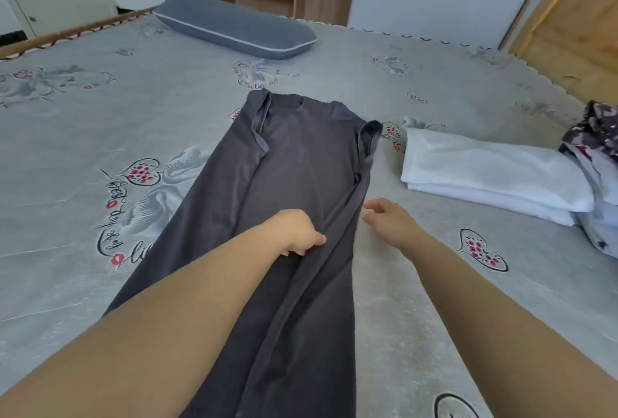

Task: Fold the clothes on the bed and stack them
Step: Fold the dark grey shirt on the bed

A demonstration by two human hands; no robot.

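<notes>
A long dark grey garment (pixel 294 170) lies lengthwise on the bed (pixel 100 136), neckline at the far end, both long sides folded inward. My left hand (pixel 299 232) rests on its middle with fingers curled under, pressing or gripping a fold of the cloth. My right hand (pixel 389 218) hovers just beside the garment's right edge, fingers relaxed and slightly spread, holding nothing. A folded white garment (pixel 485 173) lies to the right on the bed.
A heap of dark patterned clothes (pixel 598 150) sits at the right edge beside the white one. A grey pillow (pixel 234 28) lies at the far side. The sheet is grey with heart and swan prints. Wardrobes and a wooden door stand behind.
</notes>
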